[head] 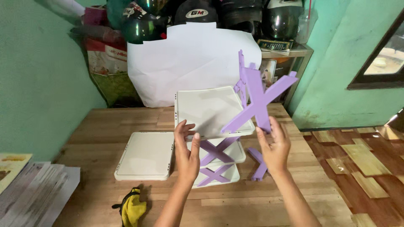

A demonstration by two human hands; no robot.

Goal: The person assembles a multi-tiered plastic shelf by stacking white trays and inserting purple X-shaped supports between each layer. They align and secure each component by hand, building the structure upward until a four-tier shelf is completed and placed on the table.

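Green-walled corner, wooden table (105, 126). Lying at left, a spare white shelf panel (145, 154). Gripping the top white tray (210, 110) of the small rack, left hand (187, 153), fingers curled. Pinching an upright purple X-brace (261, 98), right hand (275, 149).
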